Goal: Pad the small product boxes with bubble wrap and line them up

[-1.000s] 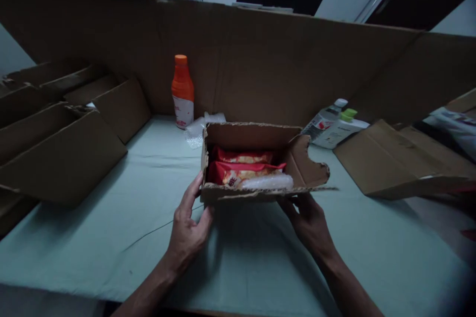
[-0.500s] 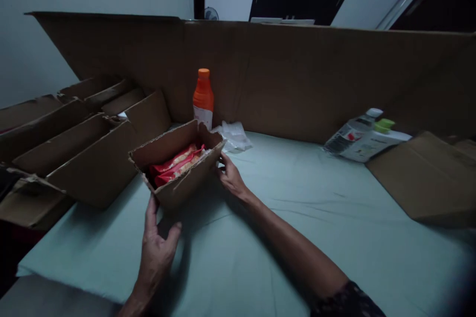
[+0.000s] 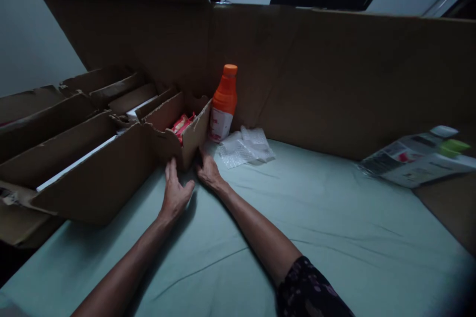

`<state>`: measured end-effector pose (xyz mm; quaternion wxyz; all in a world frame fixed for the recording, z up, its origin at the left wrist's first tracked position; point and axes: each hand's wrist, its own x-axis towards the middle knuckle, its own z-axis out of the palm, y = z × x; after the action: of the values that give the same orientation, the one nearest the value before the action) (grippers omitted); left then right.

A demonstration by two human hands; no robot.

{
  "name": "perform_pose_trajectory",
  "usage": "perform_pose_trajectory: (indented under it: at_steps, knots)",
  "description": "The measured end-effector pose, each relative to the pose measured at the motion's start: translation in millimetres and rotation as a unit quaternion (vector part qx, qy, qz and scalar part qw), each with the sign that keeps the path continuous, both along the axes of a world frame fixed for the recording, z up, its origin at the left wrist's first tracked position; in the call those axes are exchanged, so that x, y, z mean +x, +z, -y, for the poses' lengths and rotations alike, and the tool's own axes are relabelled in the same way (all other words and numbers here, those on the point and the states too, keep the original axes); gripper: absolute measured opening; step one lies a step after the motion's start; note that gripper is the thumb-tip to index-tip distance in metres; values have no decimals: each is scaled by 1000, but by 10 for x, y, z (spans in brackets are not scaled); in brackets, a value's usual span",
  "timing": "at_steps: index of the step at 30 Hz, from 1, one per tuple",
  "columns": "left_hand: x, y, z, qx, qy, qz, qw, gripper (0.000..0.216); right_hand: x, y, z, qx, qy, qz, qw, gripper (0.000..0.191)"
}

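A small open cardboard box (image 3: 197, 131) with a red snack packet (image 3: 182, 125) inside sits against the right side of a row of larger cardboard boxes. My left hand (image 3: 176, 192) is at its near end, fingers stretched out against the cardboard and thumb apart. On the box's right side, low down, my right hand (image 3: 209, 172) has its fingers curled at the bottom edge; the fingertips are partly hidden. Just behind the box stands an orange bottle (image 3: 225, 101) with a white label, upright and close to the box's far corner.
Larger open cardboard boxes (image 3: 92, 178) fill the left side, some with white items inside. Bubble wrap (image 3: 247, 146) lies beside the bottle. A clear plastic bottle (image 3: 405, 151) and a white pack with a green cap (image 3: 453, 147) rest at right. A tall cardboard wall (image 3: 334, 79) closes the back.
Both hands have carried the small box left and away from me, lowering it beside the larger boxes and turning its near end towards me. The camera view has shifted too.
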<state>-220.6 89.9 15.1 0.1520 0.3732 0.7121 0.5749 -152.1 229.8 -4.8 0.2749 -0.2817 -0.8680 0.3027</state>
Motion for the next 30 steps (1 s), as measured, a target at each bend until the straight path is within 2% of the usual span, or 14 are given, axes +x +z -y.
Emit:
perform_pose_trajectory:
  at_steps: [4,7,10,14,15,16,18,19,20,21,22,24,26,30]
  knots:
    - [-140,-113,-175,-18,-6,0,1000,92,-37,-6,-31,31,7,43,999,69]
    - [-80,-139,63,-49,-44,-1,998,80,-43,18,-17,52,11,64,997,70]
    - [-4,30,617,-88,-116,-6,989,59,-62,51,12,72,13,76,994,66]
    - [-162,507,1570,-169,-224,28,960,36,-104,81,43,107,19,86,990,55]
    - [-282,621,1804,-196,-214,42,956,33,-112,86,50,117,21,90,989,53]
    - [-438,716,2022,-205,-173,42,963,32,-117,90,57,127,23,94,987,52]
    - [-849,835,2380,-206,-13,1,978,37,-123,93,68,147,24,101,984,50]
    - [-1090,860,2511,-212,76,-28,974,41,-126,90,71,157,24,105,982,49]
    - [-1342,866,2607,-226,170,-66,957,43,-130,86,72,166,24,108,980,48]
    - [-1595,861,2671,-255,252,-110,927,44,-135,79,70,174,23,111,978,47]
    - [-1838,847,2704,-271,296,-126,907,46,-141,72,65,181,22,114,977,46]
    - [-2272,813,2704,-303,342,-141,878,51,-155,60,49,194,22,118,974,46]
    - [-2614,779,2643,-334,355,-152,860,56,-169,54,28,204,26,121,971,46]
    - [-3052,722,2457,-386,355,-158,837,66,-188,42,-11,223,32,121,967,45]
